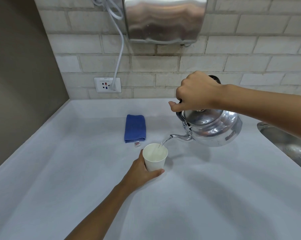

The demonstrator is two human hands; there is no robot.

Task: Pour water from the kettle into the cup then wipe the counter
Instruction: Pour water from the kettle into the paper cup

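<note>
A shiny metal kettle [213,129] hangs tilted above the pale counter [77,170], its spout pointing left and down. My right hand [196,93] grips its black handle from above. A thin stream of water runs from the spout into a white paper cup [155,157] that stands on the counter. My left hand [139,172] wraps the cup's left side and base. A folded blue cloth [135,128] lies on the counter just behind the cup, untouched.
A steel sink [288,144] is set into the counter at the right edge. On the brick wall behind hang a metal hand dryer [165,19] and a socket [107,85] with a white cable plugged in. A brown wall closes the left side.
</note>
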